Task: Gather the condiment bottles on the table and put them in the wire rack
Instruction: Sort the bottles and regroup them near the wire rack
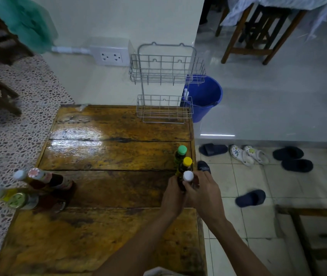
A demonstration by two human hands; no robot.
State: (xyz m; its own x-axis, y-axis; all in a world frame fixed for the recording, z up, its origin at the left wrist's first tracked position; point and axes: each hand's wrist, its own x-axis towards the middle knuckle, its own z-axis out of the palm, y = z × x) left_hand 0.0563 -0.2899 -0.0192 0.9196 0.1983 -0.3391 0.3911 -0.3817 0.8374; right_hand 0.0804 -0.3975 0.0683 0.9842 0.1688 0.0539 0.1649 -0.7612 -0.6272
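Both hands were wrapped around the white-capped bottle (188,179) at the right edge of the wooden table (106,152), left hand (173,196) curled on one side and right hand (203,191) on the other. The yellow-capped bottle (186,164) and green-capped bottle (181,153) stood right behind it in a row. Four more bottles (31,188) sat clustered at the left edge. The two-tier wire rack (165,82) stood at the far end, nothing in it yet, blue bucket (206,96) behind.

Both forearms extended forward, converging. Left hand (172,196) and right hand (202,191) side by side, fingers curled, gripping white-capped bottle (187,179) between them.
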